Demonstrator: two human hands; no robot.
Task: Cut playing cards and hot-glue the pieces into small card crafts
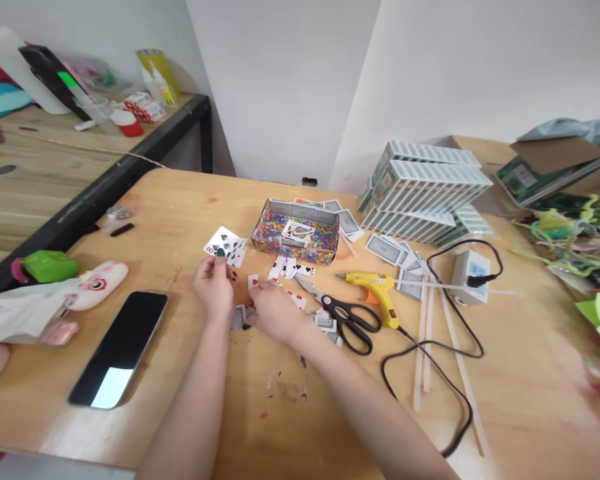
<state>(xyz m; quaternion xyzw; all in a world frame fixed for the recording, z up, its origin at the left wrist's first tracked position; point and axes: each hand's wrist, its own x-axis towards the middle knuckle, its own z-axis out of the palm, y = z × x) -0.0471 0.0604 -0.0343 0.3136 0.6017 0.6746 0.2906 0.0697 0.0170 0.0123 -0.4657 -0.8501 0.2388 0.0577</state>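
My left hand point(214, 287) pinches a playing card point(225, 241), an eight of spades, between thumb and fingers above the table. To its right my right hand point(273, 307) reaches down among cut card pieces point(238, 317), its fingers bent together; what they grip, if anything, is hidden. Just beyond the hands stands an open box point(295, 250) with a colourful speckled pattern, and a face card point(298, 230) lies inside it. More spade card pieces point(291, 267) lie in front of the box. Black-handled scissors point(347, 317) rest open beside my right wrist.
A yellow glue gun point(375, 290) with a black cord lies right of the scissors, near clear glue sticks point(423, 353). Stacked card boxes point(425, 187) stand at the back right, with loose cards point(385, 250) before them. A phone point(123, 347) lies on the left.
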